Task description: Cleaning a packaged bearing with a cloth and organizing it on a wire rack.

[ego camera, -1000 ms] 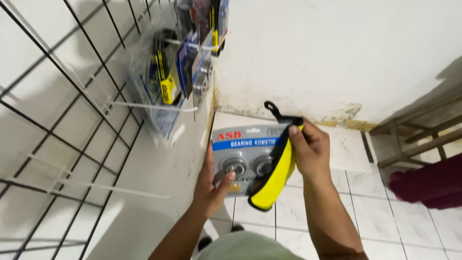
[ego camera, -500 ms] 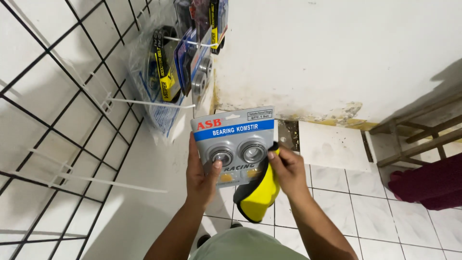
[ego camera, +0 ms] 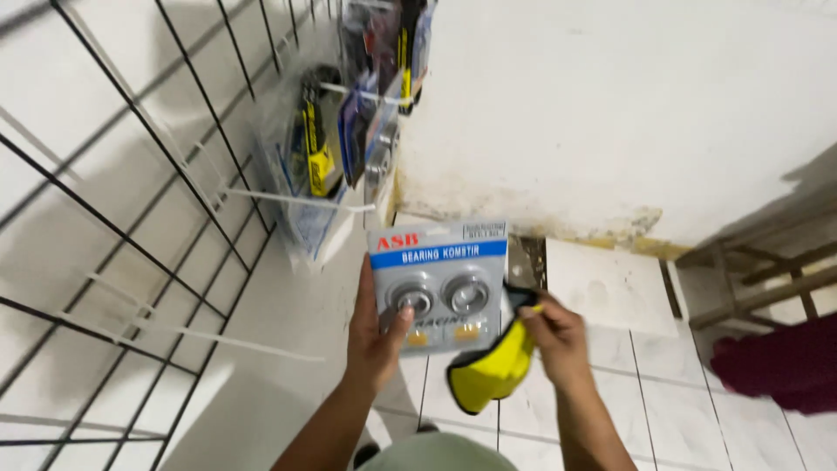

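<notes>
Fingers of our left hand (ego camera: 377, 336) pinch the grey-and-blue blister card of bearings (ego camera: 438, 283) upright before the wire display rack (ego camera: 131, 218); our right hand (ego camera: 554, 336) clamps a yellow cloth (ego camera: 488, 375) against its edge.

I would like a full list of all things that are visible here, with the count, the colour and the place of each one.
blister card: one, grey with a blue band, two round metal rings under clear plastic, held up in the middle
cloth: one, yellow with black edge, at the card's lower right
wire grid: one, black, on the left wall
hooks: several, white, sticking out of the grid
hanging packs: several, clear plastic with yellow, black and blue, on the upper hooks
wall: white, stained along its foot
floor tiles: white, below
wooden frame: one, brown, at right
fabric: one, dark red, far right
left hand: holds the card
right hand: grips the cloth
</notes>
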